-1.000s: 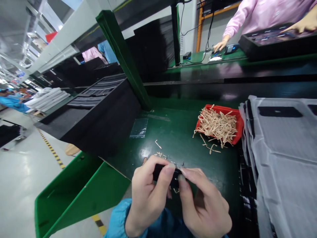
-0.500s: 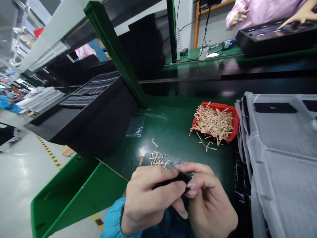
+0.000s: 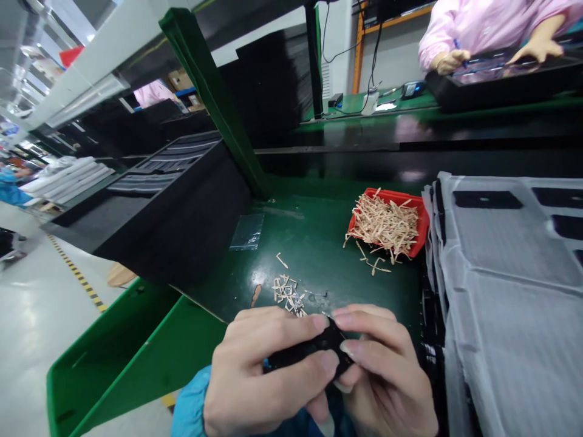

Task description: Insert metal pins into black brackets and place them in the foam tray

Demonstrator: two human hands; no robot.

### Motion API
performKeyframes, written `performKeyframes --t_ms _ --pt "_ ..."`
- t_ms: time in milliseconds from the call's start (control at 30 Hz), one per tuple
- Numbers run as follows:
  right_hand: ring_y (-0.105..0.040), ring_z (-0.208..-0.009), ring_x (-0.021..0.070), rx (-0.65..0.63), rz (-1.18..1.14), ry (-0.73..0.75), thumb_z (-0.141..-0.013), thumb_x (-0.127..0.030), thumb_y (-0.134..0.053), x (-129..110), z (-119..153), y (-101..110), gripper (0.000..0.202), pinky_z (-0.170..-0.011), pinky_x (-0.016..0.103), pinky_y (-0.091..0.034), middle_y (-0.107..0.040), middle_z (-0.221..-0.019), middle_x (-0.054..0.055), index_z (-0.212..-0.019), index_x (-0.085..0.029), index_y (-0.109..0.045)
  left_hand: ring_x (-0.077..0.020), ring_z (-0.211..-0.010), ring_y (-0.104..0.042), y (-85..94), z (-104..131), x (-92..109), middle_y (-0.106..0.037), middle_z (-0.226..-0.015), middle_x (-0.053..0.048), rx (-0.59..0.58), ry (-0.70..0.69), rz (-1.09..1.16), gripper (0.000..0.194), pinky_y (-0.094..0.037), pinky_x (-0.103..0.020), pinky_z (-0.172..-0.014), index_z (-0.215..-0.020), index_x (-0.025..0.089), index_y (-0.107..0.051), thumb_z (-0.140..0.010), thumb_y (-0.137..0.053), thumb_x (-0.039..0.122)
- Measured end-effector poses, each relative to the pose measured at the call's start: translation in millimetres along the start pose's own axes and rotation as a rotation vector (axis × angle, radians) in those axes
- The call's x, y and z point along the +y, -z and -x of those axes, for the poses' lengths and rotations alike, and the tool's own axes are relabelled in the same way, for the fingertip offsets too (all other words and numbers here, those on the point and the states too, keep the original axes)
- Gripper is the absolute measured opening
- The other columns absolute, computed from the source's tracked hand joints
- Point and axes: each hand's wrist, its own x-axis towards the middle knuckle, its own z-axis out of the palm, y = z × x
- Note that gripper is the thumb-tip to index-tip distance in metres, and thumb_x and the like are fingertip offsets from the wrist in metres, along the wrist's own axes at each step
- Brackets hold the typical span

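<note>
Both hands meet low in the middle of the view around a small black part point(image 3: 314, 349). My left hand point(image 3: 268, 367) has its fingers wrapped over and under the part, covering much of it. With its fingertips, my right hand point(image 3: 385, 370) pinches the part's right end. Just beyond the hands lies a small pile of thin pale pieces point(image 3: 288, 291) on the green table point(image 3: 319, 224). A red bin point(image 3: 421, 227) heaped with similar pale strips point(image 3: 385, 224) stands farther back to the right, with a few strips loose in front.
Sheeted white trays point(image 3: 514, 285) with black parts are stacked at right. A clear bag point(image 3: 247, 232) lies by a dark box point(image 3: 182, 212). A green bin point(image 3: 136, 364) is at lower left. Across the bench, a person in pink point(image 3: 483, 30) works over a black tray point(image 3: 501, 88).
The black part has turned in my hands, and more of its face shows. The view has shifted slightly. The person in pink has lowered a hand to the black tray.
</note>
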Motion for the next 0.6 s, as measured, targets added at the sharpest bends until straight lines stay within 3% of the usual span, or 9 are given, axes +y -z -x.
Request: performKeyframes --t_ms 133,233,333,467,600 --pt "-0.071 -0.091 0.0180 -0.043 0.033 0.049 -0.103 -0.011 -0.057 0.0 1.6 1.3 0.014 -0.069 0.037 -0.062 -0.071 -0.104 0.009 -0.090 -0.010 -0.063 -0.0120 -0.046 -0.069 -2.7 3.8 -4.1 -0.075 -0.058 0.005 0.046 -0.010 -0.049 0.005 -0.062 -0.020 -0.053 -0.100 0.018 -0.074 -0.096 -0.072 0.017" --pt "-0.068 -0.084 0.0171 -0.012 0.073 0.042 -0.102 -0.009 -0.057 -1.3 1.6 -0.8 0.018 -0.067 0.037 -0.060 -0.071 -0.093 0.007 -0.085 -0.011 -0.062 -0.0138 -0.057 -0.075 -9.0 10.1 -13.5 -0.082 -0.077 -0.003 0.100 -0.138 -0.063 0.004 -0.063 -0.022 -0.058 -0.096 0.015 -0.075 -0.097 -0.071 0.017" --pt "-0.062 -0.076 0.0153 0.023 0.138 0.004 -0.096 -0.001 -0.055 -2.7 1.0 -4.2 0.019 -0.064 0.034 -0.057 -0.068 -0.080 0.004 -0.082 -0.013 -0.062 -0.0135 -0.067 -0.077 -16.0 13.9 -23.3 -0.081 -0.078 -0.004 0.123 -0.236 -0.018 0.007 -0.065 -0.021 -0.071 -0.100 0.012 -0.075 -0.098 -0.069 0.012" --pt "-0.058 -0.072 0.0135 0.074 0.184 -0.051 -0.080 0.012 -0.046 -2.1 1.0 -8.2 0.030 -0.062 0.029 -0.053 -0.065 -0.073 0.001 -0.079 -0.015 -0.060 -0.0138 -0.072 -0.079 -20.3 10.5 -29.5 -0.080 -0.083 -0.006 0.081 -0.174 0.063 0.007 -0.065 -0.016 -0.067 -0.098 0.012 -0.077 -0.097 -0.070 0.011" --pt "-0.060 -0.071 0.0138 0.081 0.190 -0.049 -0.081 0.010 -0.047 1.2 0.9 -7.0 0.029 -0.061 0.028 -0.054 -0.067 -0.072 0.001 -0.083 -0.016 -0.061 -0.0175 -0.072 -0.081 -18.1 7.0 -30.8 -0.081 -0.097 -0.009 0.058 -0.100 0.108 0.007 -0.068 -0.020 -0.064 -0.099 0.014 -0.078 -0.095 -0.073 0.013"
